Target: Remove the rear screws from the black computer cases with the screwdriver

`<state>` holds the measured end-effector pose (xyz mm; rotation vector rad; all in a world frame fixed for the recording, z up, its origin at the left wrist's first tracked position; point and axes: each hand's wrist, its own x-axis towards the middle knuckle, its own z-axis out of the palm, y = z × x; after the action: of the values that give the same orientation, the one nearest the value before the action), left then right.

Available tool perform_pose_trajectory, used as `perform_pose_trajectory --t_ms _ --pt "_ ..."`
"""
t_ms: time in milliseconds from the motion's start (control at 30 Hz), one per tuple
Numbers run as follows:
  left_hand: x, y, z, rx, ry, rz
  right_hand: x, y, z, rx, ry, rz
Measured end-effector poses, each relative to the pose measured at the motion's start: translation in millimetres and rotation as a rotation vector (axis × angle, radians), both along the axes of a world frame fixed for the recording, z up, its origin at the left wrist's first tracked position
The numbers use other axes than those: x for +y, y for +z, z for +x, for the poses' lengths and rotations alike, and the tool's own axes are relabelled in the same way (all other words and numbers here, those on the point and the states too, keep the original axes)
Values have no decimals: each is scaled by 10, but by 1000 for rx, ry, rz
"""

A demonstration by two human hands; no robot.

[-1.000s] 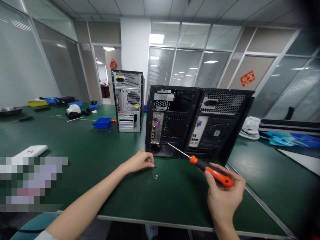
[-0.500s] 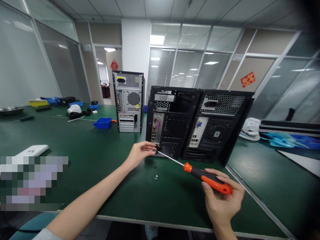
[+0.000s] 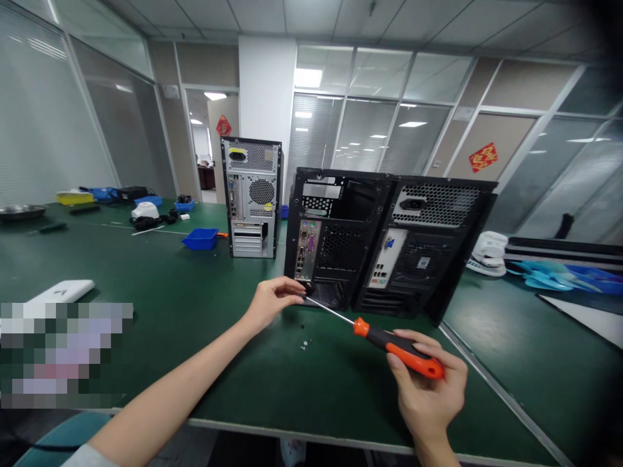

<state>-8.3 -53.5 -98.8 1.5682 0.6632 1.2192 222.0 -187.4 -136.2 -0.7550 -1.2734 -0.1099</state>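
- Screwdriver (image 3: pixel 384 340) in my right hand (image 3: pixel 431 395), with my fingers closed around the orange-and-black handle; its shaft points leftward and away from me, the tip at the bottom left of the nearer black case (image 3: pixel 341 250).
- My left hand (image 3: pixel 270 303) has thumb and forefinger drawn together right by that tip. I cannot tell whether something small is pinched between them.
- Slip risk: the shaft comes in at a slant, so if I push without squaring it up, I think the tip could skid and jab my own fingertips.
- Scratch risk: a skid upward could catch the port panel (image 3: pixel 308 250), which sits just above.
- Drop risk: if I do have a screw there and my pinch loosens, it could fall into the dark lower part of the case, where it would be hard to spot.
- Scatter risk: small loose pieces, screws by the look of them (image 3: pixel 305 344), lie on the green table (image 3: pixel 233 383) in front of the case, in no container. A sweep of my left forearm could send them rolling.
- Tipping risk: neither hand visibly braces the case, and the second black case (image 3: pixel 428 253) stands close beside it, so a hard shove might knock both.
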Motion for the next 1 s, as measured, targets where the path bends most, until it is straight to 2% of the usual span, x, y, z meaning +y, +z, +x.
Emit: perform_pose_trajectory --t_ms 200,367,533,667,833,1000 --pt "34 -42 -24 80 35 113 1 20 -11 -33 2 -18" --pt "33 7 -58 153 39 218 6 32 2 24 -38 -38" --pt "32 67 -119 237 58 341 0 53 11 199 2 -125" --pt "24 51 -120 252 41 383 -17 107 -15 368 61 -203" --pt "-32 34 -71 188 34 369 -46 206 -173 492 165 -115" --pt "-101 73 -53 215 80 586 -66 267 -356 532 145 25"
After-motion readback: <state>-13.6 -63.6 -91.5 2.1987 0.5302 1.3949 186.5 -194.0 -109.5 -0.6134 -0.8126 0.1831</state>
